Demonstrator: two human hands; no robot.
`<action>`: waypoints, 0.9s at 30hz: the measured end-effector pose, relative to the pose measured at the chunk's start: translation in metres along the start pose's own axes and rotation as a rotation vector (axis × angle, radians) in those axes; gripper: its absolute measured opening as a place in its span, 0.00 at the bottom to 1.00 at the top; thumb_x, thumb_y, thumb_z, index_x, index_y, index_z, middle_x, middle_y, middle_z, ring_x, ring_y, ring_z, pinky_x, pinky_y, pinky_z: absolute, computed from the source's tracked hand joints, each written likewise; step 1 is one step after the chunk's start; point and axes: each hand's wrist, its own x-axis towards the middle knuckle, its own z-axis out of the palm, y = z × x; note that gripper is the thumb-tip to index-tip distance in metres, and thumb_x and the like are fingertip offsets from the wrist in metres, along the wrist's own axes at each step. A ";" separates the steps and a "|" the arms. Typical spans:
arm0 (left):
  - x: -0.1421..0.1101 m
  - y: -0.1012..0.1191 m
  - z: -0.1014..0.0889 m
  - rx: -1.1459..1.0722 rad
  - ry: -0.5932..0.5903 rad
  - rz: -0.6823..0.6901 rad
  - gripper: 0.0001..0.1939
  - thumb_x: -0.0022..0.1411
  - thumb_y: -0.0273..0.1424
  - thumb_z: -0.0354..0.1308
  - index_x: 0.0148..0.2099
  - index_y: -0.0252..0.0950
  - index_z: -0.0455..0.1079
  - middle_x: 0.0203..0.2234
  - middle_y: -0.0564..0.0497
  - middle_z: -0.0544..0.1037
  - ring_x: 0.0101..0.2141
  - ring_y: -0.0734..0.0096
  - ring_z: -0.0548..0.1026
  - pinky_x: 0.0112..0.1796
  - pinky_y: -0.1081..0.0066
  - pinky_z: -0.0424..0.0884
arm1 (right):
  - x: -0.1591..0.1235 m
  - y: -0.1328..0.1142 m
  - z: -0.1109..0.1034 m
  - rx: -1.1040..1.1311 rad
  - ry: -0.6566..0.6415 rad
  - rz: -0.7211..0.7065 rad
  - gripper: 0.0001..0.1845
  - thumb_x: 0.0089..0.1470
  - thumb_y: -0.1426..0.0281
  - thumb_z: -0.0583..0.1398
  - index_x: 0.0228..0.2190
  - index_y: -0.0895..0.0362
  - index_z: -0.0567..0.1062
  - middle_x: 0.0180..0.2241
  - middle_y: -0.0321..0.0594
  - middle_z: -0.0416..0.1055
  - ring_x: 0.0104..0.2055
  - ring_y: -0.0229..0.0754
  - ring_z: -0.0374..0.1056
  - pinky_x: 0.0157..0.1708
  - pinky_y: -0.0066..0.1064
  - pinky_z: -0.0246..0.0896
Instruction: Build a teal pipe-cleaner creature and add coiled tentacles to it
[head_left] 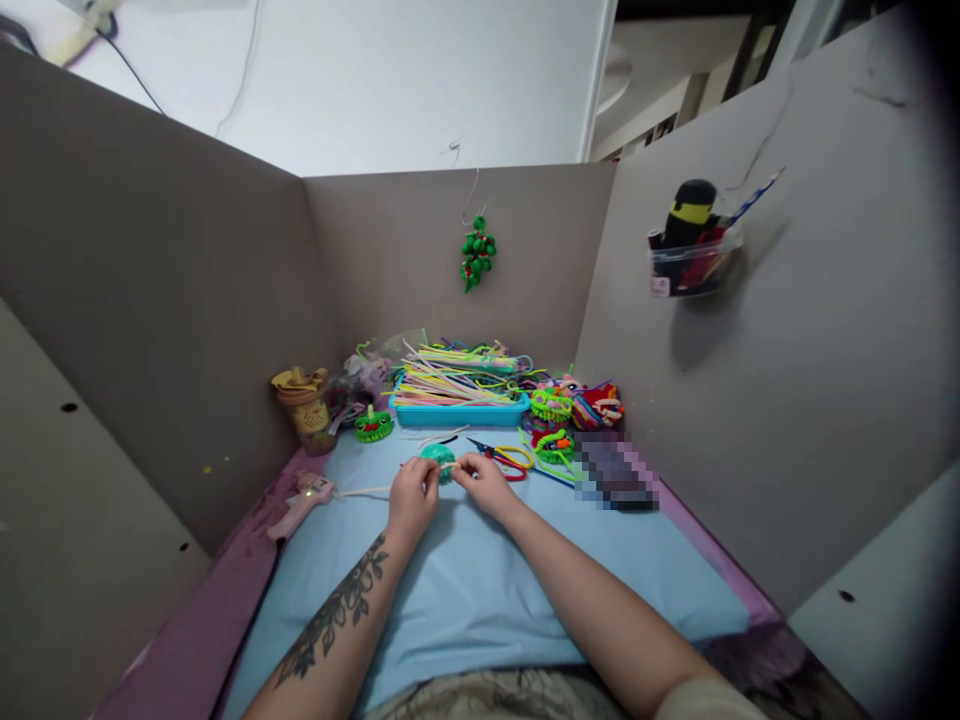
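My left hand [411, 502] and my right hand [484, 482] meet over a light blue mat [480, 590], both with fingers pinched. Between them runs a thin pale pipe cleaner [448, 467], held at each end by one hand. A small teal fuzzy piece [436, 457] sits just behind the fingertips, touching the pipe cleaner. My left forearm bears a dark tattoo. Red-and-yellow-handled scissors [504, 459] lie just right of my right hand.
A blue tray [459, 409] full of coloured pipe cleaners stands at the back, with finished fuzzy figures [574, 405] to its right. A pink glue gun [301, 503] lies left. A brown cup [307, 410] stands back left. Cardboard walls enclose the desk; a green ornament [477, 253] hangs on the back wall.
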 end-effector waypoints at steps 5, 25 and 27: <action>0.000 0.001 0.002 0.018 -0.040 0.021 0.07 0.61 0.27 0.49 0.32 0.37 0.68 0.26 0.51 0.71 0.30 0.69 0.68 0.33 0.71 0.62 | 0.002 0.006 -0.001 0.259 0.057 0.088 0.10 0.47 0.63 0.60 0.25 0.58 0.68 0.21 0.30 0.61 0.23 0.34 0.56 0.25 0.26 0.52; -0.001 0.003 0.006 0.052 -0.149 0.117 0.07 0.60 0.28 0.51 0.39 0.37 0.69 0.34 0.47 0.74 0.37 0.64 0.70 0.39 0.66 0.65 | -0.010 -0.014 -0.012 -0.693 -0.095 -0.249 0.05 0.54 0.76 0.55 0.29 0.56 0.69 0.31 0.38 0.67 0.35 0.40 0.62 0.33 0.28 0.53; -0.002 0.004 0.007 0.055 -0.168 0.121 0.07 0.61 0.29 0.50 0.35 0.37 0.69 0.30 0.48 0.73 0.35 0.65 0.70 0.38 0.66 0.65 | -0.011 -0.013 -0.010 -0.655 -0.084 -0.254 0.05 0.54 0.76 0.55 0.30 0.56 0.69 0.31 0.38 0.67 0.35 0.40 0.62 0.34 0.28 0.54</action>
